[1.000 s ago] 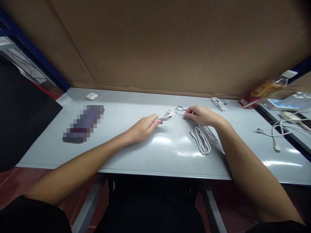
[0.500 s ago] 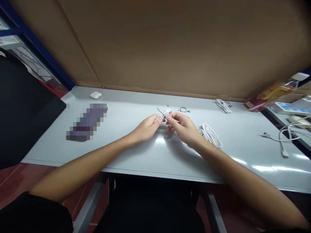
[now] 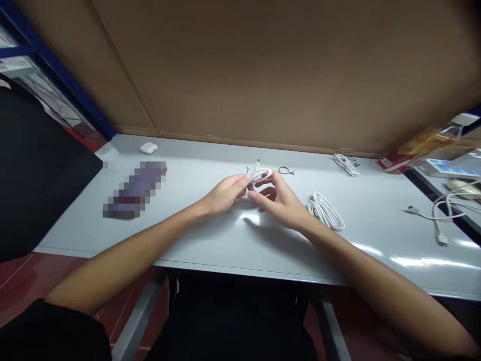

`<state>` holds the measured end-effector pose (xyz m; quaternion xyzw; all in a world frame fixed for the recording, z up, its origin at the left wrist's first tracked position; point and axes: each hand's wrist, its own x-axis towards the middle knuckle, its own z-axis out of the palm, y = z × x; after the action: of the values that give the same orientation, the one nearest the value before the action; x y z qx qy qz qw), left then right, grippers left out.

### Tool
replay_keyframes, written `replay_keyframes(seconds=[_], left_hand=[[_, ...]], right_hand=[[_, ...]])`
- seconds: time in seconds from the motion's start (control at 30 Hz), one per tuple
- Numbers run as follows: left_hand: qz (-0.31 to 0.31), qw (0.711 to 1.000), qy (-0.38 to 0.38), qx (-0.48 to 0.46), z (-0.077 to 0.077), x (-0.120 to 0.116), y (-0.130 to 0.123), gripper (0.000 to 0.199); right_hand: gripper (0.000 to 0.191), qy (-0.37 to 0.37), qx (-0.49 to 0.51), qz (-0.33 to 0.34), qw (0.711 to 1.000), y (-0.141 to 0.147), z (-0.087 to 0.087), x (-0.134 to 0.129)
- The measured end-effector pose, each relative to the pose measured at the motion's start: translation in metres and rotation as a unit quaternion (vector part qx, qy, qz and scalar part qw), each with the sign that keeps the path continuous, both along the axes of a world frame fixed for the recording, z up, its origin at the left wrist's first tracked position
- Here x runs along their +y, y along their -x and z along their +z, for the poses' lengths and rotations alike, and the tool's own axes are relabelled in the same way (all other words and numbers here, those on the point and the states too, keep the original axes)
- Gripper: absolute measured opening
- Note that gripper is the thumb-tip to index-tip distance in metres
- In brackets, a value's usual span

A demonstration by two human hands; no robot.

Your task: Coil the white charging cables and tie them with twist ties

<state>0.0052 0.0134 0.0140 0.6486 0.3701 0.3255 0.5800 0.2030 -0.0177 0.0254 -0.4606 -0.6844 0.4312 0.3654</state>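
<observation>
- Grey worktop (image 3: 210, 235), backed along its far edge by a brown cardboard wall (image 3: 285, 70).
- Blurred-out oblong (image 3: 134, 189) toward the left edge; nothing legible on it.
- Left hand (image 3: 225, 193) near the middle of the worktop, closed in a pinch on one side of a small coiled white cable (image 3: 260, 175), held just above the surface.
- Right hand (image 3: 280, 198) meeting the same coil from the other side, fingers curled about it; a thin black twist tie (image 3: 248, 170) showing at the coil, too small to tell how far wrapped.
- Second coiled white cable (image 3: 325, 210) lying just right of the right wrist, not touched.
- Third bundled cable (image 3: 346, 164) near the far edge, toward the right corner.
- Loose white cable (image 3: 436, 218) trailing by the right edge.
- White earbud case (image 3: 149, 147) at the far left corner.
- Spare black tie (image 3: 286, 171) just beyond the right fingers.
- Likely risk: coil springing open if either pinch loosens before the tie is snug; tie slipping out of the fingertips; right forearm nudging the neighbouring coil.
</observation>
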Motion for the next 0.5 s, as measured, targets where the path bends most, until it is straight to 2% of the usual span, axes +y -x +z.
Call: replay_keyframes(seconds=[0.1,0.27,0.33,0.5], left_hand=[[-0.021,1.0,0.001,0.003,0.007,0.004,0.006,0.049],[-0.07,0.996,-0.033,0.043,0.014,0.004,0.011,0.05],[-0.09,0.993,-0.048,0.053,0.015,0.001,0.011,0.05],[-0.101,0.991,-0.065,0.067,0.014,-0.004,0.008,0.049]], right_hand=[[0.061,-0.016,0.019,0.041,0.999,-0.005,0.002,0.002],[0.094,-0.034,0.029,0.055,0.998,-0.011,0.005,0.008],[0.087,-0.063,0.01,0.071,0.995,-0.013,0.008,0.009],[0.04,-0.179,-0.073,0.064,0.979,-0.016,0.014,0.009]])
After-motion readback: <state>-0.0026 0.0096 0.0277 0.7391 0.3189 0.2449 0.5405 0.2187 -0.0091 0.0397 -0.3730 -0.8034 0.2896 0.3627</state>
